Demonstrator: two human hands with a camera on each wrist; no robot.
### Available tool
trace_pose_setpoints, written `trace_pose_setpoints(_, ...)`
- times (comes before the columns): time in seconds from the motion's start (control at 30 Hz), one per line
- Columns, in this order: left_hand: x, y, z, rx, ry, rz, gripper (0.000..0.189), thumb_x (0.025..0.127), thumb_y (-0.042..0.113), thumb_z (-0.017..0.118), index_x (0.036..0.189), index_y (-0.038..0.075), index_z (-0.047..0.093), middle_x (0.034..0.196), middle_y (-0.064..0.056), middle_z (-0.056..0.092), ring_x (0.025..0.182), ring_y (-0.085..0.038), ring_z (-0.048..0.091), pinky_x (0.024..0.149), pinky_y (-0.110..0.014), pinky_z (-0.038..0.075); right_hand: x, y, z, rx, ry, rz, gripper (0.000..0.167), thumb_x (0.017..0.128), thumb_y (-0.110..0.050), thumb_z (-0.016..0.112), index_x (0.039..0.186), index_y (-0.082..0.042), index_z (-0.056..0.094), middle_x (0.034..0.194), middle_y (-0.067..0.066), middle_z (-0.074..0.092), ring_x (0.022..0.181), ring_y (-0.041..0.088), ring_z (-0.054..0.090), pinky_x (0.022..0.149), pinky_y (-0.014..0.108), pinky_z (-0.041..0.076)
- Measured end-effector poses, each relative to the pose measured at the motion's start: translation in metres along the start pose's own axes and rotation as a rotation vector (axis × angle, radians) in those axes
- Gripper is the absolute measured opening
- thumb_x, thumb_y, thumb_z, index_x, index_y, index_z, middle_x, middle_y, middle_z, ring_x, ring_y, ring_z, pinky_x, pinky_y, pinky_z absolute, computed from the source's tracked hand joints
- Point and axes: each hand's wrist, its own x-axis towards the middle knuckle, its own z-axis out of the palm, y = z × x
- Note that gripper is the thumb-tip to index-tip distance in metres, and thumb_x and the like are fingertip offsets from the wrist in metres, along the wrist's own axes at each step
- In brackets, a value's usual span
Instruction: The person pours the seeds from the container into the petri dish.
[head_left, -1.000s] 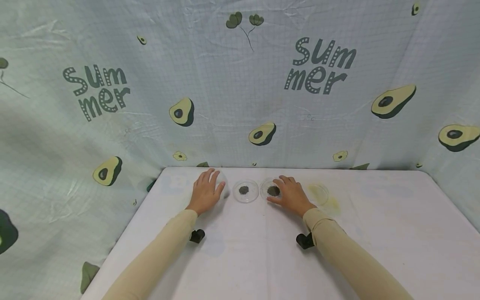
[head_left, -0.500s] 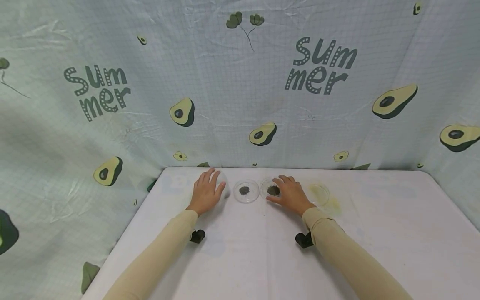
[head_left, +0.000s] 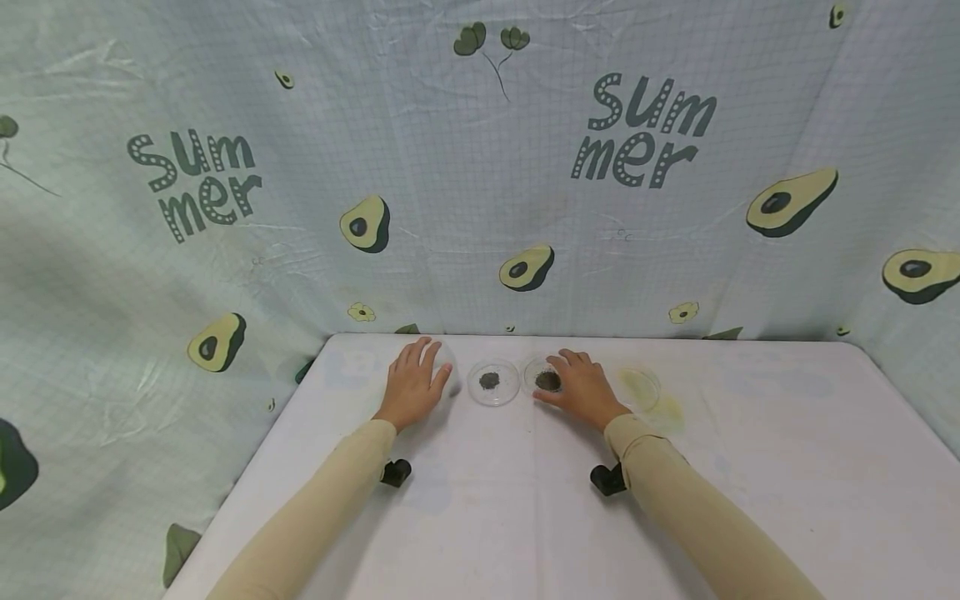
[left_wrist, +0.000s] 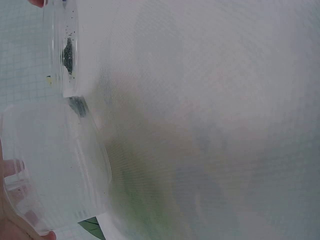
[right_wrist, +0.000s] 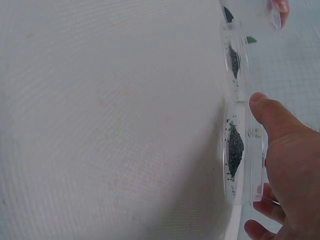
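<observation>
Probably to steady both, the left hand grips a clear tub and the right hand clasps the right dish by its rim, the middle dish lying between them on the table.

Avocado-print cloth behind white table

Glossy clear plastic dishes, rough dark grains, matt white table cover; creased cloth backdrop

Three small dark grainy heaps are showing, at least three clear round plastic dishes are sitting around, and just one white cloth-covered desk lol.
</observation>
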Motion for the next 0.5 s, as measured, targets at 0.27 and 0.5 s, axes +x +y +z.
trace_pose_setpoints(0.27, -0.0004, 0.0009, -0.0002, -0.002, 0.002, 0.001, 0.052, 0.102, 0.039, 0.04, 0.144, 0.008, 0.04, 0.153, -0.016, 0.034, 0.142, -0.035, 0.029, 0.113, -0.057, 0.027, -0.0024, 0.0027, -0.0016, -0.011, -0.003, 0.013, 0.068, 0.082, -0.053, 0.069, 0.13, -0.006, 0.058, 0.135, 0.018, 0.053, 0.122, 0.038, 0.051, 0.094, 0.055, 0.046)
trace_pose_setpoints(0.5, -0.0001, 0.0, -0.0005, -0.003, -0.003, 0.002, 0.053, 0.102, 0.039, 0.04, 0.145, 0.008, 0.039, 0.153, -0.016, 0.033, 0.142, -0.035, 0.028, 0.114, -0.057, 0.026, -0.0056, 0.0016, -0.0047, 0.006, -0.021, 0.028, 0.069, 0.083, -0.052, 0.069, 0.132, -0.005, 0.056, 0.137, 0.02, 0.052, 0.124, 0.038, 0.049, 0.097, 0.056, 0.044)
